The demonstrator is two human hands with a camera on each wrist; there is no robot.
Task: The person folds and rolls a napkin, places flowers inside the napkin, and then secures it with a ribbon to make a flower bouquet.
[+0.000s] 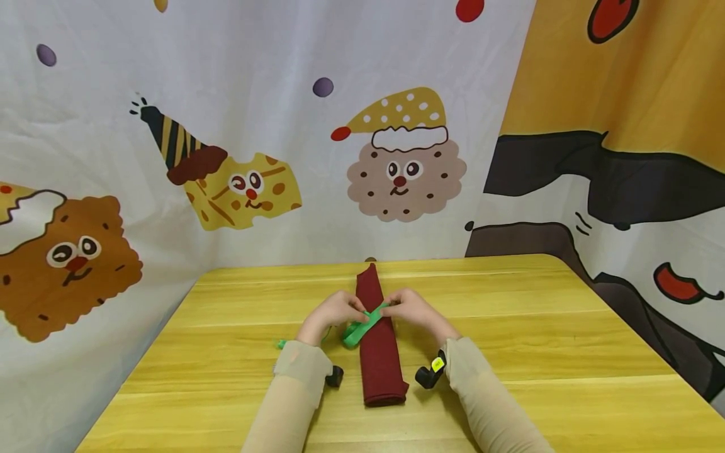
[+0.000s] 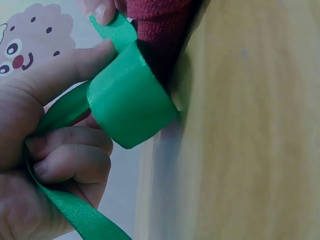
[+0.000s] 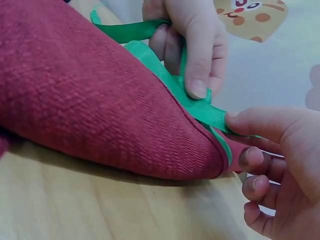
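A dark red rolled cloth (image 1: 381,365) lies lengthwise on the table, with a green ribbon (image 1: 362,327) across its middle. On the left, my left hand (image 1: 338,308) pinches the ribbon between thumb and finger. In the left wrist view the ribbon (image 2: 131,100) makes a wide loop, and its tail runs through the curled fingers of the left hand (image 2: 65,150). My right hand (image 1: 410,306) pinches another part of the ribbon at the cloth's right side. Up close in the right wrist view, thumb and forefinger of the right hand (image 3: 290,135) hold the ribbon against the roll's far end.
The wooden table (image 1: 510,314) extends on both sides of the roll. A small green piece (image 1: 281,344) shows beside the left sleeve. Behind the table hangs a printed cloth backdrop (image 1: 317,189). Black wrist cameras (image 1: 427,377) sit under both forearms.
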